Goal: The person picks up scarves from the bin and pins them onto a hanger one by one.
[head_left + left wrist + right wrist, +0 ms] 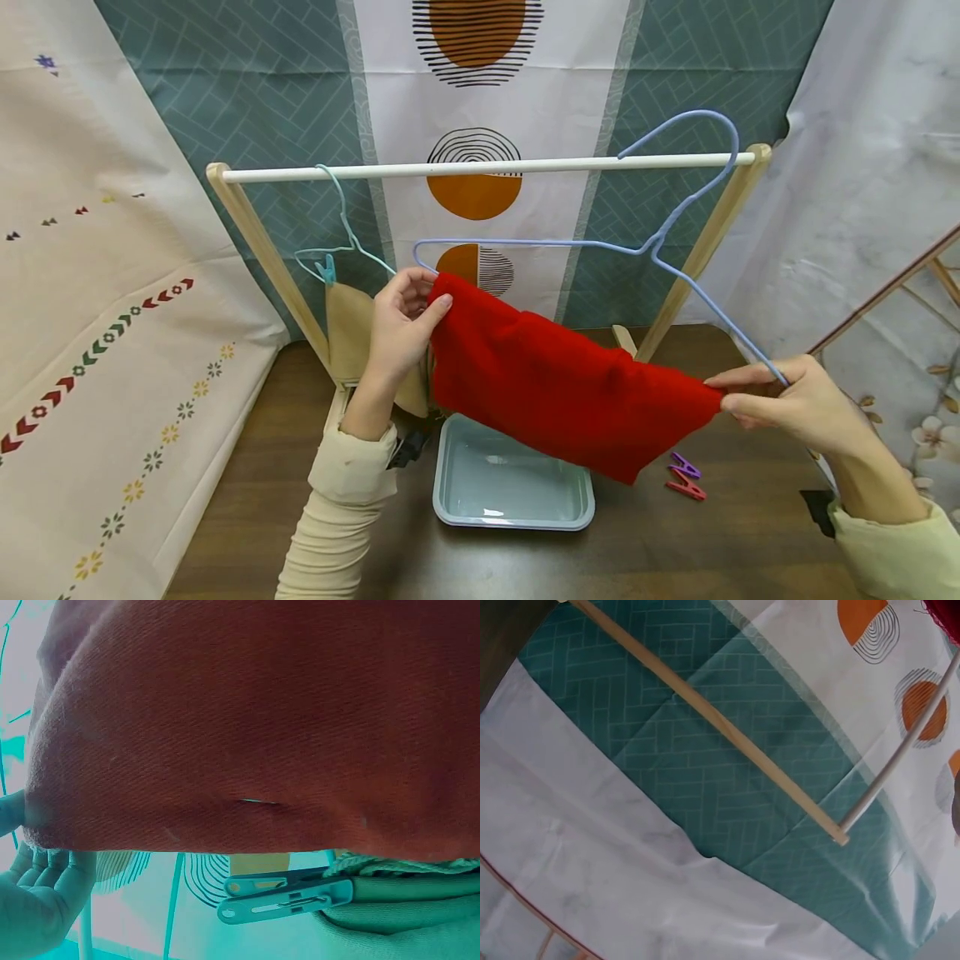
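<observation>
A red cloth (555,375) is stretched between both hands in the head view, sloping down to the right. My left hand (397,333) pinches its upper left corner, right by the end of a lavender hanger (540,243). My right hand (810,408) pinches the cloth's right corner, with the hanger's other end lying against the fingers. The hanger's hook overlaps the white rod (480,168) in this view. In the left wrist view the red cloth (225,735) fills most of the picture, with fingers (45,877) at its edge.
A pale blue hanger (347,225) on the rod carries a khaki cloth (348,321) with a blue clothespin (326,268). Wooden posts (262,250) support the rod. Below are a grey-blue tray (513,523), a purple clothespin (685,465) and a red clothespin (686,485).
</observation>
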A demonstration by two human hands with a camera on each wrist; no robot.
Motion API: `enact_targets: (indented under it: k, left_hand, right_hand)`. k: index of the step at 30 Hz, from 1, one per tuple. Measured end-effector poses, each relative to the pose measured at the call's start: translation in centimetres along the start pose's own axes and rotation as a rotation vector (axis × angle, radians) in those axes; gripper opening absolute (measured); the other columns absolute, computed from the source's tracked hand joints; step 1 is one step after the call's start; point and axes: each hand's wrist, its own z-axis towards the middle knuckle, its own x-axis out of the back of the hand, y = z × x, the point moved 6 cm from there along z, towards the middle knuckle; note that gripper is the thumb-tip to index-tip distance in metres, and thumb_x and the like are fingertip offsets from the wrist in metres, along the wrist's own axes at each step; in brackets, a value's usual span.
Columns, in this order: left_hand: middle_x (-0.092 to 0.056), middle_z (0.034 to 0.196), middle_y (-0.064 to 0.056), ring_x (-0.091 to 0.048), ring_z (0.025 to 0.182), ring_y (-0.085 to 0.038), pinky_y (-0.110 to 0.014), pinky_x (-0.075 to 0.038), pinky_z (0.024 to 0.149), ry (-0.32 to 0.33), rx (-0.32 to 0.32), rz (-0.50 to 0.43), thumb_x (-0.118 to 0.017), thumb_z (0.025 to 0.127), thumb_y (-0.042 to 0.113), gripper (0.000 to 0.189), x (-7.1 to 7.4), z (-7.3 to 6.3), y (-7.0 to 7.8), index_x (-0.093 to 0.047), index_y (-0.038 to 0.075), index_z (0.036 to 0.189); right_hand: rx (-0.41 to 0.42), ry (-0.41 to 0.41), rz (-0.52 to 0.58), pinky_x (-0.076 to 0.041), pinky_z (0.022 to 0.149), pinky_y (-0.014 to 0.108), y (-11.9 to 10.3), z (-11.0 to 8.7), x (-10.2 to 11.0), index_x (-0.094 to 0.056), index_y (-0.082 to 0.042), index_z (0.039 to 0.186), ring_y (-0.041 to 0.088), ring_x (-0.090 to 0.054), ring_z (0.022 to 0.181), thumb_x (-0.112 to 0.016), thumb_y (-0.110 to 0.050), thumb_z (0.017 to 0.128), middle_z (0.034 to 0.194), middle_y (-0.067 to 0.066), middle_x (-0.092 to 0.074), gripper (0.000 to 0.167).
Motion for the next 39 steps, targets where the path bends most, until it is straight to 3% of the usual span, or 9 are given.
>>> enact_targets:
  k: [2, 5, 11, 17, 25, 27, 32, 34, 39]
  left_hand:
    - [-0.059, 0.085, -0.021, -0.054, 0.069, -0.014, -0.023, -0.045, 0.062, 0.0, 0.001, -0.014, -0.061, 0.081, -0.006, 0.019, 0.1, 0.0, 0.2, -0.054, -0.008, 0.099]
    - [-0.059, 0.084, -0.019, -0.054, 0.068, -0.013, -0.022, -0.045, 0.061, 0.009, -0.011, -0.031, -0.061, 0.08, -0.007, 0.019, 0.3, -0.1, 0.5, -0.054, -0.009, 0.098]
    - [-0.062, 0.081, -0.006, -0.055, 0.067, -0.012, -0.021, -0.046, 0.06, 0.058, -0.064, -0.057, -0.06, 0.079, -0.01, 0.018, 0.9, -0.3, 0.6, -0.054, -0.014, 0.095]
    - [-0.061, 0.08, -0.001, -0.053, 0.066, -0.012, -0.02, -0.046, 0.059, 0.088, -0.088, -0.075, -0.06, 0.08, -0.01, 0.018, 1.4, -0.5, 0.5, -0.053, -0.016, 0.095]
    - [-0.059, 0.092, -0.018, -0.057, 0.076, -0.018, -0.023, -0.05, 0.067, 0.064, -0.081, 0.07, -0.063, 0.079, -0.006, 0.027, 1.1, -1.3, -0.2, -0.054, -0.008, 0.104]
    - [-0.058, 0.094, -0.017, -0.057, 0.08, -0.022, -0.025, -0.051, 0.069, 0.104, -0.141, 0.139, -0.064, 0.078, -0.005, 0.027, 1.1, -1.7, 0.1, -0.055, -0.007, 0.104]
    - [-0.059, 0.09, -0.015, -0.054, 0.078, -0.027, -0.03, -0.047, 0.066, 0.228, -0.416, 0.292, -0.065, 0.073, -0.004, 0.02, -0.3, -3.5, 2.3, -0.061, -0.005, 0.093]
    - [-0.061, 0.087, -0.014, -0.054, 0.077, -0.027, -0.032, -0.046, 0.066, 0.192, -0.515, 0.299, -0.065, 0.072, -0.002, 0.017, -1.7, -4.3, 3.2, -0.063, -0.004, 0.089]
    - [-0.063, 0.09, -0.014, -0.056, 0.086, -0.026, -0.032, -0.047, 0.077, -0.047, -0.642, 0.283, -0.067, 0.073, 0.001, 0.015, -6.1, -5.2, 4.0, -0.066, -0.002, 0.087]
  right_hand:
    - [-0.1, 0.03, -0.139, -0.043, 0.043, 0.026, 0.1, -0.1, -0.1, -0.072, -0.004, 0.094, 0.012, -0.051, 0.048, -0.063, 0.012, 0.077, 0.061, -0.003, -0.062, 0.025]
    - [-0.125, 0.052, -0.226, -0.041, 0.042, 0.026, -0.1, -0.1, -0.3, -0.073, -0.005, 0.088, 0.013, -0.051, 0.046, -0.067, 0.009, 0.075, 0.06, -0.004, -0.063, 0.021]
    - [0.016, 0.056, -0.145, -0.036, 0.038, 0.025, -0.9, 0.0, -0.4, -0.071, -0.008, 0.082, 0.007, -0.051, 0.045, -0.061, 0.022, 0.07, 0.06, -0.007, -0.062, 0.034]
    - [0.066, 0.065, -0.033, -0.033, 0.038, 0.028, -1.3, 0.0, 0.0, -0.07, -0.004, 0.081, 0.008, -0.052, 0.046, -0.052, 0.028, 0.069, 0.053, -0.002, -0.057, 0.039]
    - [-0.026, 0.107, -0.196, -0.041, 0.043, 0.025, -1.6, 0.2, 0.6, -0.069, -0.002, 0.092, 0.012, -0.048, 0.046, -0.057, 0.016, 0.08, 0.058, -0.002, -0.058, 0.025]
    - [-0.023, 0.105, -0.221, -0.04, 0.043, 0.025, -1.6, 0.3, 0.7, -0.069, -0.001, 0.095, 0.012, -0.048, 0.046, -0.054, 0.013, 0.083, 0.057, -0.001, -0.057, 0.024]
    - [0.027, 0.055, -0.21, -0.038, 0.041, 0.026, -1.7, 0.6, 0.7, -0.068, -0.002, 0.093, 0.012, -0.049, 0.045, -0.041, 0.01, 0.091, 0.06, -0.002, -0.059, 0.03]
    - [0.035, 0.043, -0.202, -0.038, 0.04, 0.026, -1.6, 0.8, 0.8, -0.068, -0.003, 0.09, 0.012, -0.049, 0.045, -0.037, 0.008, 0.093, 0.062, -0.002, -0.06, 0.034]
    - [0.047, 0.026, -0.205, -0.035, 0.038, 0.027, -1.2, 1.1, 0.9, -0.068, -0.003, 0.088, 0.012, -0.049, 0.045, -0.034, 0.007, 0.094, 0.061, -0.003, -0.061, 0.036]
